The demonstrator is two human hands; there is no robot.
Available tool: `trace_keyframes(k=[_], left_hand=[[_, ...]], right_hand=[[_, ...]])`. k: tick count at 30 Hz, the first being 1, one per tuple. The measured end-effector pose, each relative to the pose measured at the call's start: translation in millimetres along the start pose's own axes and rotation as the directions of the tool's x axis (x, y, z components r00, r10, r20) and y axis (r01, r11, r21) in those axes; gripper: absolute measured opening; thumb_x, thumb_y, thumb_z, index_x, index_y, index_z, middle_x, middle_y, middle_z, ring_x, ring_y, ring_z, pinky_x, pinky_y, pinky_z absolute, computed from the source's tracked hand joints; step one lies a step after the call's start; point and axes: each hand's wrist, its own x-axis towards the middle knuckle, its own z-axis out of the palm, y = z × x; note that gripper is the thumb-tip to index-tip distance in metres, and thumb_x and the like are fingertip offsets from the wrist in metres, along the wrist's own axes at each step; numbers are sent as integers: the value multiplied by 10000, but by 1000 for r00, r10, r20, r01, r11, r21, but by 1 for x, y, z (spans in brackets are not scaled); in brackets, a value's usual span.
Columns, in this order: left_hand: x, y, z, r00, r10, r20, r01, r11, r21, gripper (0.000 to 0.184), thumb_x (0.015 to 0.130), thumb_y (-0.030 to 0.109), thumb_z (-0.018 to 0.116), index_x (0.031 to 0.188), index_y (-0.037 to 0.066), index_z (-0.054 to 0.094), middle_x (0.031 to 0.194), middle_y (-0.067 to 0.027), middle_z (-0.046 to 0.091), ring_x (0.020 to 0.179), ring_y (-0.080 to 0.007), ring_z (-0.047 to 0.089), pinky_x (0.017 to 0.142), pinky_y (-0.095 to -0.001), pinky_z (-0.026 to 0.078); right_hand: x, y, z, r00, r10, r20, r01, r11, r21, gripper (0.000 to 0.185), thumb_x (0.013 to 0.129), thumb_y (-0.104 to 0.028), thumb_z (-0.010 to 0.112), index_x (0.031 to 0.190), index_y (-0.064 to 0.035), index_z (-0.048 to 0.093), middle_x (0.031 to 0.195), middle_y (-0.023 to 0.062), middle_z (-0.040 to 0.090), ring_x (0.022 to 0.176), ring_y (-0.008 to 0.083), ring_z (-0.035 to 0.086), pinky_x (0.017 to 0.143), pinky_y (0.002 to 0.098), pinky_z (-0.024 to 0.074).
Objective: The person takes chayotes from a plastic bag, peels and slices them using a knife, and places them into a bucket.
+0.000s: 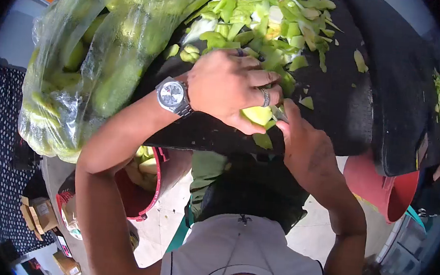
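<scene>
Left hand (pixel 234 84) is, as I see it, curled palm-down with its fingers bent over a pale yellow-green, peeled-looking piece of produce (pixel 257 115), gripping it near the front edge of a black tabletop (pixel 336 108); the right hand (pixel 304 144) closes in beside it, thumb and forefinger pinched on a small metal blade (pixel 279 113) that meets the piece's right side, though I cannot tell how its other fingers are set. Green peel scraps (pixel 269 33) lie heaped beyond the hands, a few loose ones nearer; left of them I see a clear plastic bag (pixel 129 42) bulging with green, rounded produce. A silver metal watch (pixel 172 93) circles the left wrist. Below the tabletop, a red bucket (pixel 155 184) at left holds pale pieces (pixel 148 165); a second, pinkish-red bucket (pixel 379 183) stands at right; I cannot make out its contents.
</scene>
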Motion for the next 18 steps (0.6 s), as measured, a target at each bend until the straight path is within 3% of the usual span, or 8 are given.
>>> trace_keyframes(k=[4, 10, 15, 18], left_hand=[[-10, 1, 5, 997, -78, -13, 78, 996, -31, 607, 674, 619, 827, 1047, 156, 704, 1083, -22, 742, 824, -212, 720, 646, -336, 578], [-16, 7, 12, 982, -167, -87, 157, 981, -110, 676, 624, 601, 881, 1089, 139, 713, 1075, -52, 753, 807, -247, 732, 666, -333, 586], [-20, 12, 14, 963, -259, -78, 241, 952, -190, 702, 632, 584, 877, 1152, 148, 697, 1157, -40, 729, 871, -256, 729, 698, -356, 577], [-24, 18, 11, 940, -338, -46, 319, 917, -239, 752, 623, 562, 894, 1207, 140, 679, 1196, -65, 724, 895, -277, 734, 719, -370, 584]], right_hand=[[0, 6, -37, 990, -124, 68, 114, 984, 136, 264, 1054, -190, 537, 1244, -14, 484, 765, 141, 622, 655, 374, 677, 566, 478, 543], [-3, -8, -59, 968, -185, 169, 231, 920, -317, 252, 975, -159, 573, 1192, -42, 520, 805, 77, 572, 656, 260, 644, 575, 382, 495], [-1, -18, -68, 948, -288, 131, 314, 804, -505, 289, 934, -155, 587, 1183, -14, 544, 841, 59, 561, 732, 198, 638, 636, 360, 479], [2, -11, -63, 908, -361, 213, 417, 729, -543, 261, 927, -152, 600, 1138, -4, 555, 838, 64, 578, 746, 194, 655, 629, 354, 498]])
